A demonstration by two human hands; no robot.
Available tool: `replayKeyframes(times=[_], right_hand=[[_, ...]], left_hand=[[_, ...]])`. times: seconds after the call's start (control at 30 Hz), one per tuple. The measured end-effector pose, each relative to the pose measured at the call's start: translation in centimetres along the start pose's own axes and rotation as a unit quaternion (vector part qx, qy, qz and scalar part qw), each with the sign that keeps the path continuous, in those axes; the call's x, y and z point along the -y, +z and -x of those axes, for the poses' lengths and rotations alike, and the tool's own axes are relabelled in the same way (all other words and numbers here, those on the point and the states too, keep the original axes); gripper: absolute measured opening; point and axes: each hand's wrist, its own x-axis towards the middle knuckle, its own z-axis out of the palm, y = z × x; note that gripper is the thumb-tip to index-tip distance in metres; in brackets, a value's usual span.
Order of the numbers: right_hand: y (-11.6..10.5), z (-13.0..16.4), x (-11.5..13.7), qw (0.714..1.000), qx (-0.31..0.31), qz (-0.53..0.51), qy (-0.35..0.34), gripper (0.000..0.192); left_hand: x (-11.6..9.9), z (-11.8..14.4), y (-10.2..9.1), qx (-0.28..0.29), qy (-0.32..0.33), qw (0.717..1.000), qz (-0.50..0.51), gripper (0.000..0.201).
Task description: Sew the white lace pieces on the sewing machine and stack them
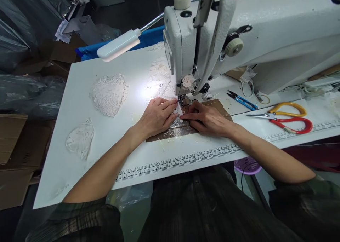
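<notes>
A small piece of white lace (175, 121) lies under the needle of a white sewing machine (174, 47). My left hand (159, 114) is spread flat over its left side, fingers stretched toward the presser foot. On the other side my right hand (205, 118) has its outer fingers curled, with index finger and thumb at the lace's right edge; the grip itself is partly hidden. Beneath both hands is a brown plate (156, 137) with thread bits on it. More white lace (159, 72) is bunched behind the needle, lit by the lamp.
Two lace cup shapes (110, 95) lie on the white table (135, 136) at left. At right are blue thread snips (243, 100) and red-and-yellow-handled scissors (287, 118). A lamp (119, 45) overhangs the back. A printed ruler (180, 162) follows the front edge. Cardboard boxes (23, 157) stand left.
</notes>
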Motion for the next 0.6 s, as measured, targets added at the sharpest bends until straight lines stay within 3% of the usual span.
replayKeyframes(times=[0.6], right_hand=[[0.04,0.1,0.28,1.0,-0.001,-0.007,0.02,0.035]], left_hand=[[0.69,-0.05,0.93,-0.032,0.016,0.999,0.019,0.037]])
